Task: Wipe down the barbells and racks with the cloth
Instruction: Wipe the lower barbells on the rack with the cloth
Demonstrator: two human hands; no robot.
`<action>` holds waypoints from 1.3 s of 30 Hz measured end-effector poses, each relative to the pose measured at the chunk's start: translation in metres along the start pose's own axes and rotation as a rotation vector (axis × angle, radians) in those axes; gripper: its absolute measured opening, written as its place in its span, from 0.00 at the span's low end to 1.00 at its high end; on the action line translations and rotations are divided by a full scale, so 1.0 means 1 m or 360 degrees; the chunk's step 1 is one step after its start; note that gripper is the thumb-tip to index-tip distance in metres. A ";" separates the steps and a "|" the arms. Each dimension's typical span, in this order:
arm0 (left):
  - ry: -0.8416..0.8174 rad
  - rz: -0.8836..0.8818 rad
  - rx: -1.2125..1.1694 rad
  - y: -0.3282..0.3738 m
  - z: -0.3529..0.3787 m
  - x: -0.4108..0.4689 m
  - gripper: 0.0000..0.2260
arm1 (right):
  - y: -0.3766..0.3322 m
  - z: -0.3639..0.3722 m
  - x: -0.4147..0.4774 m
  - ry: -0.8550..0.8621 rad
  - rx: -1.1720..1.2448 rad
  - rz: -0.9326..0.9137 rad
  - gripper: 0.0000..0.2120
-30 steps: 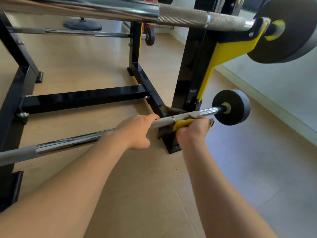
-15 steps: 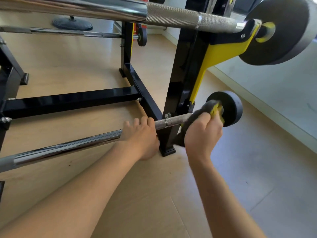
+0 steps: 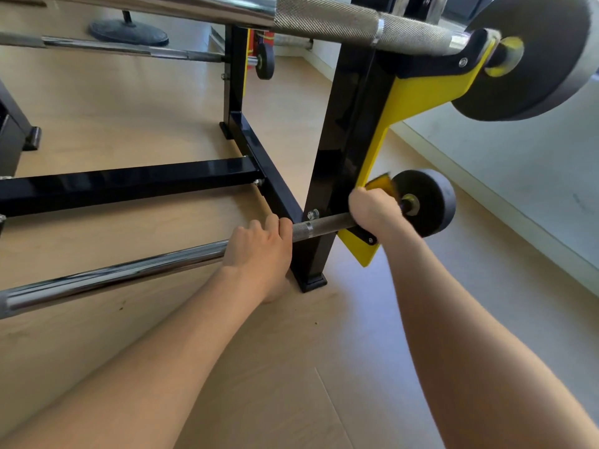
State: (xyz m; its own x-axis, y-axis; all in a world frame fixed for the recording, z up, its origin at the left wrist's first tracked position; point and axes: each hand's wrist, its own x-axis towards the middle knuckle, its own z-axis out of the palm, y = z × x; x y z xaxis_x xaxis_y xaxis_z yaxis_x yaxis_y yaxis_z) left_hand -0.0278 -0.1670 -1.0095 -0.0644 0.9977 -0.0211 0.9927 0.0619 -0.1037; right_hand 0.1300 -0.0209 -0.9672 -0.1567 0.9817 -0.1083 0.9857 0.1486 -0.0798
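Chrome gives way to knurled steel just where the left hand (image 3: 259, 251) wraps the lower barbell (image 3: 129, 273), fingers curled over the top in a closed grip, just beside the black rack upright (image 3: 343, 150). Past that upright the right hand (image 3: 372, 209) has its grip closed round the cloth (image 3: 381, 183). Only a yellow corner of it pokes out above the knuckles, and the rest is bunched on the bar's end, in the narrow gap between the yellow bracket (image 3: 358, 252) and the small plate (image 3: 434, 202).

From where I stand, that gap is the worry. If the bar slides sideways while the person rubs, I'd say the plate could close on the fingers and pinch them against the bracket's edge. The bar also looks free to roll in its hook. A hard twist of the cloth could turn it or lift it out, should the left hand slacken, and it would drop to the wooden floor (image 3: 291, 384).

Loose cloth could catch on the bolt (image 3: 312, 214) at the upright or drag on the knurling. Overhead, the upper barbell (image 3: 324, 21) and its large plate (image 3: 534, 59) hang close, so rising carelessly risks a knock to the head.
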 end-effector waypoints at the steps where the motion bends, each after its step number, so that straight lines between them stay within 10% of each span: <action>1: 0.0005 0.0000 -0.0005 0.000 -0.001 -0.001 0.35 | -0.006 0.004 -0.008 0.0040 0.0086 -0.0034 0.19; 13: 0.0039 0.0113 -0.0212 -0.020 -0.003 -0.002 0.33 | 0.006 -0.017 -0.003 0.0094 -0.0089 0.0066 0.03; 21: 0.0092 -0.0387 -0.0034 -0.035 0.002 -0.014 0.10 | -0.037 0.009 -0.066 0.0459 0.0334 -0.0101 0.07; 24: 0.0132 -0.0539 -0.0090 -0.051 0.008 -0.021 0.07 | -0.050 0.027 -0.104 0.0262 0.0820 -0.0550 0.12; 28: 0.0050 -0.0467 -0.0265 -0.065 0.014 -0.020 0.12 | -0.058 0.053 -0.120 -0.0130 0.0566 -0.1304 0.31; 35: -0.0238 -0.0268 -0.0317 -0.079 0.001 -0.021 0.07 | -0.059 0.081 -0.058 0.0541 -0.0349 -0.1534 0.23; 39: 0.0014 -0.0318 -0.0315 -0.070 0.011 -0.026 0.06 | -0.077 0.064 -0.043 0.0614 -0.0258 -0.1623 0.19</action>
State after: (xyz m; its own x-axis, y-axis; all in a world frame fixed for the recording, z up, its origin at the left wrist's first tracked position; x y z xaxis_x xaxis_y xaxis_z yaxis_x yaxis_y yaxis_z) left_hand -0.0967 -0.1979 -1.0126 -0.2608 0.9653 -0.0112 0.9611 0.2607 0.0910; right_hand 0.0564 -0.0827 -1.0199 -0.8993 0.3567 0.2531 0.4058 0.8964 0.1782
